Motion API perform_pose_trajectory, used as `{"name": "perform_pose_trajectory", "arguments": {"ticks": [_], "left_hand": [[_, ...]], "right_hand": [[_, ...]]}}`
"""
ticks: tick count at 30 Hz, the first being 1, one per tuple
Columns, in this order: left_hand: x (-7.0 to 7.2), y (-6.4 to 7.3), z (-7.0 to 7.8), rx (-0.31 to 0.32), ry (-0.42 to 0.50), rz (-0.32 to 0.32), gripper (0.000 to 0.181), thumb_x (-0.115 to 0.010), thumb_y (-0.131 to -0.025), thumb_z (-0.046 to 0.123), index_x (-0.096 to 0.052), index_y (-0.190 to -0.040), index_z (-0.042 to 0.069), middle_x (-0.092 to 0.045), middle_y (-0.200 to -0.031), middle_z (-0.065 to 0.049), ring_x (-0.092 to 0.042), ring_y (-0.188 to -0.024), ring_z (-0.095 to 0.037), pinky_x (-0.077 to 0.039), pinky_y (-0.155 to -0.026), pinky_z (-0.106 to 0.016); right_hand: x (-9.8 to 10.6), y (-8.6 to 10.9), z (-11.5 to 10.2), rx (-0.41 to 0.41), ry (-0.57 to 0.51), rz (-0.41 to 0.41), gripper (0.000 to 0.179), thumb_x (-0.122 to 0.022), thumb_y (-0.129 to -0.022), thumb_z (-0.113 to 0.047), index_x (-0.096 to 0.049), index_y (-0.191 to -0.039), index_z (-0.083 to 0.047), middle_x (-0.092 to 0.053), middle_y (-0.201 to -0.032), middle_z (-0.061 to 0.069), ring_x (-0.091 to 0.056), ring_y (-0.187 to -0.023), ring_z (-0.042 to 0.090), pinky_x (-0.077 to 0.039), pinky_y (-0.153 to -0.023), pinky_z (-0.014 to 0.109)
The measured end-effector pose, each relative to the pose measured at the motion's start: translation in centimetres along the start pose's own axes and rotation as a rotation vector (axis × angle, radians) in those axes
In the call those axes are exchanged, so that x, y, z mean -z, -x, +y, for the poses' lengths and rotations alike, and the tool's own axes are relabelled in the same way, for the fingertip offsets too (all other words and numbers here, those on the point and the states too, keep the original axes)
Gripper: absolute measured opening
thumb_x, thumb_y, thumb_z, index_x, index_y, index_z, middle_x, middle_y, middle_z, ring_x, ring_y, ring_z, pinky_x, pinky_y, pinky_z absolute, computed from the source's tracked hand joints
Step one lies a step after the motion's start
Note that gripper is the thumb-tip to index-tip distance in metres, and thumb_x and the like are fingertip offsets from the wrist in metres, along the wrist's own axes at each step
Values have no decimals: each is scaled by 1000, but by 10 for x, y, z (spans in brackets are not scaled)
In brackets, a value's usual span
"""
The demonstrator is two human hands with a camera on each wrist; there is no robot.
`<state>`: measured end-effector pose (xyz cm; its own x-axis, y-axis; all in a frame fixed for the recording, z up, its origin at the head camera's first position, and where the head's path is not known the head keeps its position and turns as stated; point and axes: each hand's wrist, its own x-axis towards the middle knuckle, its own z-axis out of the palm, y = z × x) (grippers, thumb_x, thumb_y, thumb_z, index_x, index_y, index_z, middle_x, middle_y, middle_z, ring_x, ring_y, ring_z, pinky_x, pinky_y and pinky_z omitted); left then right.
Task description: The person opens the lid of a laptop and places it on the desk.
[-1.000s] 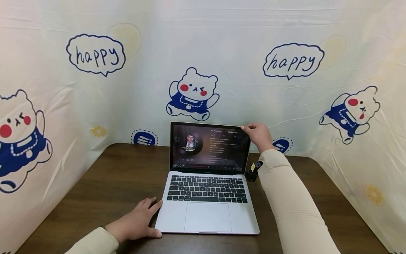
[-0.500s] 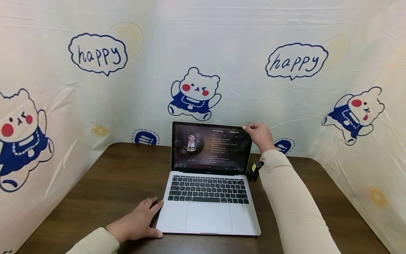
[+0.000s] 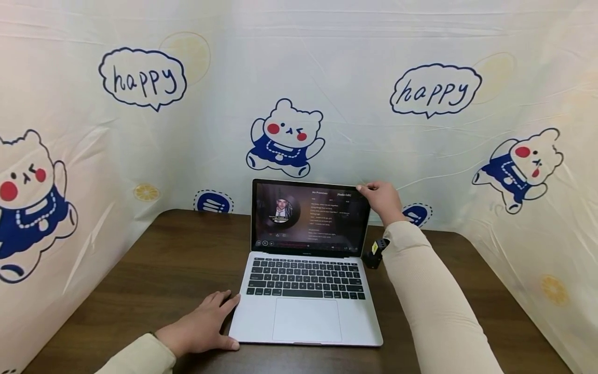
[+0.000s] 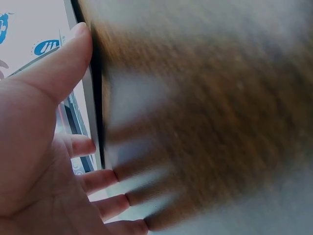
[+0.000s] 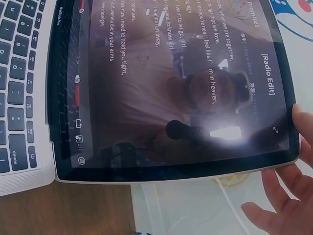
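Observation:
A silver laptop (image 3: 306,319) stands unfolded on the brown wooden table, its screen (image 3: 308,215) raised and lit with a music player and song lyrics. At the screen's top right corner my right hand (image 3: 383,200) pinches the edge, thumb in front and fingers behind; the right wrist view shows the thumb (image 5: 301,120) on the bezel. My left hand (image 3: 198,322) rests at the base's front left corner with fingers spread. In the left wrist view, the left thumb (image 4: 73,51) lies along the laptop's edge and the fingertips reach down to the table.
The wooden table (image 3: 187,254) extends on both sides of the laptop. Behind and beside it hangs a pale curtain (image 3: 355,41) printed with bears and "happy" bubbles. A small black camera (image 3: 375,253) sits at the right wrist, close beside the laptop's hinge.
The hands and the laptop hold the same positions. Only a slight shift of the head view shows between the frames.

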<state>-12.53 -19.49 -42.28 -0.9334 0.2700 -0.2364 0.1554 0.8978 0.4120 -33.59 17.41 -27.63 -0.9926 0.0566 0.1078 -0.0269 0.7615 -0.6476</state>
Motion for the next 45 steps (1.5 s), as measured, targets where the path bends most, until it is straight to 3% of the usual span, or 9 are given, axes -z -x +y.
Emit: {"name": "perform_pose_trajectory", "arguments": {"ticks": [15,31,45], "left_hand": [[1,-2,2,-14,13,-2,97,-81,-69,53,-43,-143,1,-35,-146,-26,-29,-134,-51,-33,-100,-65],[4,-5,2,-28,24,-1,97,-83,-68,51,-43,-142,2,-36,-145,-26,-31,-133,-50,-33,-100,-65],[12,-6,-2,-41,29,47,96,-81,-70,52,-44,-141,0,-36,-143,-28,-33,-132,-48,-35,-98,-64]], "right_hand": [[-3,1,4,34,-27,36,47,-55,-98,-41,-61,-129,-7,-55,-137,15,-49,-125,35,-42,-99,51],[-4,10,3,45,-25,62,48,-54,-98,-42,-59,-132,-10,-55,-136,14,-53,-119,34,-44,-95,50],[-4,12,11,82,-3,81,50,-51,-99,-41,-54,-136,-9,-54,-135,20,-51,-122,37,-43,-96,52]]}}
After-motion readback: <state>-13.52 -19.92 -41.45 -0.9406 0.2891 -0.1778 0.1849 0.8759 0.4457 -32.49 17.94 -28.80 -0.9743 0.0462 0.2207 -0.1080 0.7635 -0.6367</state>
